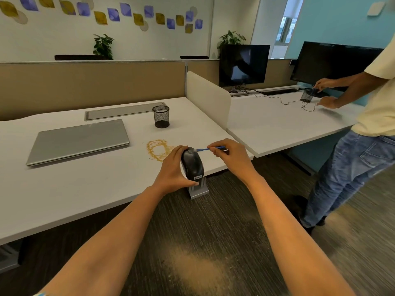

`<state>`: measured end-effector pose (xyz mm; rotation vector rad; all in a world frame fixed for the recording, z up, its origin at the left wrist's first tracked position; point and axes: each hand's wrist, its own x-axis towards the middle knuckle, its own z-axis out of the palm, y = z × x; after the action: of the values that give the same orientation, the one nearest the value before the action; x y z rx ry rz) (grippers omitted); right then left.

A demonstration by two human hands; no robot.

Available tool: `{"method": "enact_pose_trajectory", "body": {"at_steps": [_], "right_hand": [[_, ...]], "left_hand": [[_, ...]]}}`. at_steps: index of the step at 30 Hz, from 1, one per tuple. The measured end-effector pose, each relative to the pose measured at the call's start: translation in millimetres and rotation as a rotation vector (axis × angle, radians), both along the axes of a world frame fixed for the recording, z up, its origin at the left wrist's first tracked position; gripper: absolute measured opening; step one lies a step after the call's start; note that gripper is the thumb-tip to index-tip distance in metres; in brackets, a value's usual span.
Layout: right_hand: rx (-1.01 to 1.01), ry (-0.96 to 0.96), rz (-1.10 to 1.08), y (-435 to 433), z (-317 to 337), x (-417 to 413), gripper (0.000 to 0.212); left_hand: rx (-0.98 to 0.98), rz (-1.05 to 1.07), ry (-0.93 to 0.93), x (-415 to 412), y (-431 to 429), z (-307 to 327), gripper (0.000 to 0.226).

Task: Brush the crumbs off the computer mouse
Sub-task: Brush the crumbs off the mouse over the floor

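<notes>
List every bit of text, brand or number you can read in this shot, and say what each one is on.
"Lenovo", apparently, on a small white label at the near end of the mouse; it is small and only just legible.
Laptop lid: no text readable.
Monitors: a small mark on the bezel, too small to read.
Nothing else carries text.

black mouse (191, 163) tilted, blue brush (208, 149) touching

Black mouse (192, 162), blue brush (205, 149)
</notes>
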<state>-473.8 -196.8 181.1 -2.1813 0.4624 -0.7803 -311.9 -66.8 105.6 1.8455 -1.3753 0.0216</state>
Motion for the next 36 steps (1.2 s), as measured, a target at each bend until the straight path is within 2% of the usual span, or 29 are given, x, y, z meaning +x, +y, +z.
{"method": "enact_pose_trajectory", "body": {"at_steps": [5,9,11,14,17,23,27,32,36], "right_hand": [[-0.124,0.034,-0.020,6.4,4.3,7.9,0.021],[-0.188,0.185,0.062,4.4,12.5,0.3,0.020],[-0.140,0.211,0.066,-0.2,18.7,-4.9,0.019],[0.003,0.091,-0.026,-3.0,24.8,-3.8,0.018],[0.053,-0.003,-0.153,3.3,23.6,5.7,0.015],[0.087,0.031,-0.209,12.4,17.8,6.6,0.021],[0.097,0.084,-0.212,12.1,23.3,0.8,0.022],[0.223,-0.027,-0.290,14.4,27.2,6.4,0.021],[0.221,0.022,-0.296,19.0,21.9,11.4,0.023]], "left_hand": [[0.024,-0.021,-0.062,-3.6,-1.0,-1.8,0.111],[0.049,-0.023,-0.102,-4.0,0.7,-5.5,0.111],[0.061,-0.019,-0.115,-5.1,2.5,-7.6,0.112],[0.050,-0.031,-0.137,-9.0,3.3,-7.9,0.111],[0.043,-0.060,-0.165,-16.6,2.0,-5.5,0.110],[0.028,-0.081,-0.207,-20.2,1.5,-2.6,0.109],[0.007,-0.048,-0.167,-16.8,2.7,-3.1,0.107],[0.021,-0.048,-0.158,-19.4,0.6,-4.6,0.110],[0.006,-0.034,-0.150,-19.4,-1.9,-5.1,0.110]]}}
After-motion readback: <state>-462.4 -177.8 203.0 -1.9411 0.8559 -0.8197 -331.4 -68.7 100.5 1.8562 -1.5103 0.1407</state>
